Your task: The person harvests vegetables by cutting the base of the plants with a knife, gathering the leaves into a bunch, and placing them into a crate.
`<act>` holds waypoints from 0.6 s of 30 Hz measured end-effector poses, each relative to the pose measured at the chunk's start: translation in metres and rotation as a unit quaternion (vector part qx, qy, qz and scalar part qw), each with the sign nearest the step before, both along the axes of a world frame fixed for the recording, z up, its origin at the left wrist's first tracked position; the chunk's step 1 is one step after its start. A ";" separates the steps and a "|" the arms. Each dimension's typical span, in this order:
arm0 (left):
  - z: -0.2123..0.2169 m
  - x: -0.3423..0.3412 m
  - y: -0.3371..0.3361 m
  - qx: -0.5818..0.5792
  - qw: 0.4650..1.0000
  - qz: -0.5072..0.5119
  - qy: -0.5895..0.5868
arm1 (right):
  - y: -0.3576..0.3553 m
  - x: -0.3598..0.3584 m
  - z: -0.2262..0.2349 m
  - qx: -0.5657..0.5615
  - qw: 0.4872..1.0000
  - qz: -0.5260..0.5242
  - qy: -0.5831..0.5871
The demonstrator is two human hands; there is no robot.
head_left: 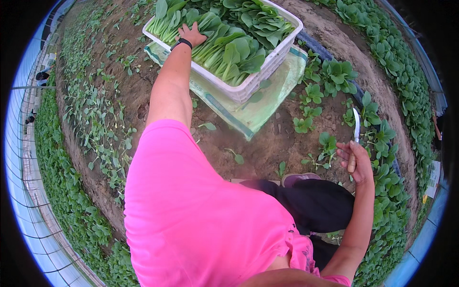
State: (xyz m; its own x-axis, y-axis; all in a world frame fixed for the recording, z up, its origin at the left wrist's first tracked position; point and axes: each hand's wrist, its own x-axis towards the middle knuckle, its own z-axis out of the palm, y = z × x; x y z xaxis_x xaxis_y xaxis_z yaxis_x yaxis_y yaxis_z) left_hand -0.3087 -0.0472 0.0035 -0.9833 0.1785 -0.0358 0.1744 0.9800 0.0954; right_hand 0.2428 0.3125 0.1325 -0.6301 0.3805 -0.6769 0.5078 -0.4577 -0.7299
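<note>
A greenhouse bed of bare brown soil (267, 143) runs between long rows of leafy greens, with clear sheeting curving along the left rim. On the soil lies a pale green sack (258, 107), and on it stands a white plastic crate (267, 64), already nearly brim-full of cut bok choy (234, 48) laid in rows; little room is left in it. Uncut plants (330, 76) stand just right of the crate and along the right-hand row, so that part of the bed looks not yet harvested, while the ground left of the crate holds only scattered small leaves.

The left hand (191, 34), a dark band at its wrist, lies flat and released on the greens at the crate's near-left side. The right hand (356, 162) is clenched around the wooden handle of a knife (355, 138), blade up, well apart from the crate. Open soil between crate and knee gives free room; the crate's rim and the plants on the right hem in the sides.
</note>
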 end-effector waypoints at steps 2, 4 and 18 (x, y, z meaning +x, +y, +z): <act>0.004 -0.003 -0.003 -0.030 0.999 -0.006 0.016 | 0.003 -0.002 -0.004 -0.005 1.000 -0.005 -0.013; 0.010 -0.003 -0.019 -0.006 0.998 -0.037 0.049 | 0.000 -0.005 -0.005 -0.012 1.000 -0.008 -0.012; 0.019 0.007 -0.024 0.002 0.995 -0.061 0.083 | -0.003 -0.035 -0.014 0.029 0.996 0.069 -0.054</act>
